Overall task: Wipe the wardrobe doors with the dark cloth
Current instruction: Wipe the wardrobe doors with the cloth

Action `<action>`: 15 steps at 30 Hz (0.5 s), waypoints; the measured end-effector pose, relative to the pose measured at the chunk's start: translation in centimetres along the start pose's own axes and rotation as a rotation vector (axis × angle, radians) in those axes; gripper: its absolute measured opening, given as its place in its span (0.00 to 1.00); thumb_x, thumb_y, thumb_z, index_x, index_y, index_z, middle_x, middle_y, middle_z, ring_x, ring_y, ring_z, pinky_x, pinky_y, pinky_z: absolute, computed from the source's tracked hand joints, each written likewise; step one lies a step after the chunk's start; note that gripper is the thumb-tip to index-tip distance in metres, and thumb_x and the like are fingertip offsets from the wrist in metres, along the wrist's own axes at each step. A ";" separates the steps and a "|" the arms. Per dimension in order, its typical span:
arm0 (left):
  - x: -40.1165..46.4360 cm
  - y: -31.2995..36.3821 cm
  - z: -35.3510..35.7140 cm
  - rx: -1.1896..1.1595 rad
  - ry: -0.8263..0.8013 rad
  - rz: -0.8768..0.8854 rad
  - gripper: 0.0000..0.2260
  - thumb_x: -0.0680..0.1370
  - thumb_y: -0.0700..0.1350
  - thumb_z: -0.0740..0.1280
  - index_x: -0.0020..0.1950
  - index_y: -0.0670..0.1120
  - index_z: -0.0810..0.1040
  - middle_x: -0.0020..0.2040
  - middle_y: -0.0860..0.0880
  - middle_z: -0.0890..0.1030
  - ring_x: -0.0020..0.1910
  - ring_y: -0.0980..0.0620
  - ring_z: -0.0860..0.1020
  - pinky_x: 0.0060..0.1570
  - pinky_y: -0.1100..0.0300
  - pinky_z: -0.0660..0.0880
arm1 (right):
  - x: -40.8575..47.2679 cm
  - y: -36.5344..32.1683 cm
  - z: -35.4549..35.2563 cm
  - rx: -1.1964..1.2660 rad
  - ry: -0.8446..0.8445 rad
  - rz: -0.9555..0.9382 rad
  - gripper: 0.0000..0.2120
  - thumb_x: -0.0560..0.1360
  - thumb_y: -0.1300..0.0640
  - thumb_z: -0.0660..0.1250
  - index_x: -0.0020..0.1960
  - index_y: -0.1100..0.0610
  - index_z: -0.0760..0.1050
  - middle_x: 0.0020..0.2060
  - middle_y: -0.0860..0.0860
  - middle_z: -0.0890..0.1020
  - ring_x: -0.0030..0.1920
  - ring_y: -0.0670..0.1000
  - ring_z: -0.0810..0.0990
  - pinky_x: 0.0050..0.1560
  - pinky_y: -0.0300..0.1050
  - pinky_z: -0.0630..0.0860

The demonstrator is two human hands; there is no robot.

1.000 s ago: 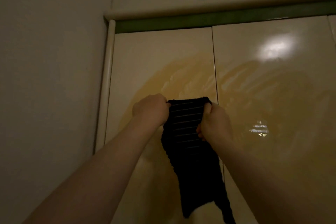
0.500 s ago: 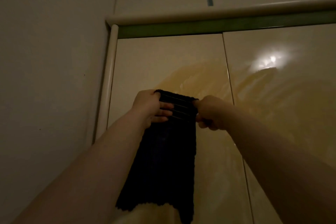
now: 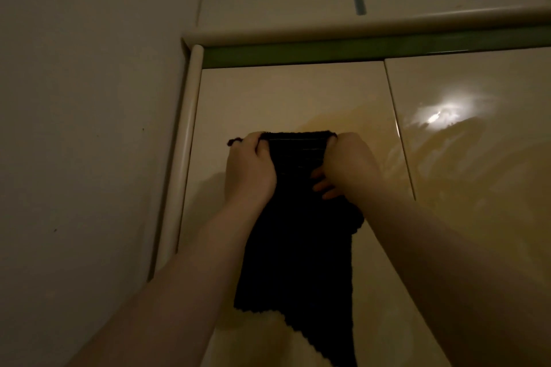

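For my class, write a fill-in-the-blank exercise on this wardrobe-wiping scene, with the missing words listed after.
1. Both hands grip the top edge of the ____ cloth.
2. The cloth hangs in front of the ____ wardrobe door.
3. The strip above the doors is ____.
4. The left hand is nearer the ____ than the right hand.

Missing words: dark; left; green; wall

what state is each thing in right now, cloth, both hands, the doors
dark cloth: stretched by its top edge, hanging against the door
left hand: grips the top left corner
right hand: grips the top right corner
wardrobe doors: closed, glossy, streaked
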State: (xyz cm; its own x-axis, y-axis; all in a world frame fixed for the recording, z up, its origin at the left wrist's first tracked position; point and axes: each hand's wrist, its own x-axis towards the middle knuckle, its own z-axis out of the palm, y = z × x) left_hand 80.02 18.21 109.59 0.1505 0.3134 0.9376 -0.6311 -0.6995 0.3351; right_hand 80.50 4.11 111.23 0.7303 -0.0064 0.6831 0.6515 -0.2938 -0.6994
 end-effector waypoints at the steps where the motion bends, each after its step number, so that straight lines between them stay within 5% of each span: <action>1: 0.3 -0.3 0.0 -0.016 0.013 0.007 0.15 0.83 0.47 0.53 0.60 0.49 0.78 0.53 0.47 0.79 0.48 0.51 0.77 0.47 0.55 0.75 | 0.0 0.2 0.3 -0.201 0.085 -0.142 0.12 0.79 0.60 0.55 0.57 0.64 0.72 0.45 0.59 0.82 0.40 0.58 0.81 0.42 0.52 0.80; 7: 1.8 -1.9 -0.8 -0.115 0.110 -0.071 0.16 0.83 0.46 0.52 0.56 0.44 0.78 0.54 0.41 0.77 0.50 0.45 0.78 0.46 0.54 0.73 | 0.1 0.6 2.5 -0.599 0.313 -0.579 0.22 0.80 0.64 0.55 0.73 0.58 0.59 0.51 0.56 0.79 0.48 0.57 0.76 0.41 0.49 0.71; 11: 2.2 -1.8 -1.2 -0.096 0.151 -0.060 0.18 0.84 0.46 0.52 0.72 0.48 0.70 0.66 0.48 0.68 0.62 0.52 0.71 0.63 0.59 0.68 | 2.1 1.4 3.6 -0.556 0.337 -0.614 0.23 0.80 0.63 0.54 0.75 0.59 0.57 0.57 0.57 0.76 0.55 0.57 0.73 0.48 0.48 0.70; 15: 3.0 -2.3 -1.1 0.014 0.209 0.026 0.18 0.84 0.44 0.53 0.74 0.48 0.68 0.67 0.45 0.68 0.64 0.50 0.70 0.62 0.61 0.65 | 3.5 1.9 6.0 -0.759 0.514 -0.658 0.25 0.77 0.64 0.52 0.74 0.65 0.59 0.59 0.62 0.74 0.59 0.61 0.72 0.54 0.49 0.71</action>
State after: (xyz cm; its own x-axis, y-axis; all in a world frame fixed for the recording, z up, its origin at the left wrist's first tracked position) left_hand 81.14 21.48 111.54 -0.0277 0.4209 0.9067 -0.6216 -0.7176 0.3141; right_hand 85.56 9.27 110.99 0.0055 0.0232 0.9997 0.4574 -0.8891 0.0181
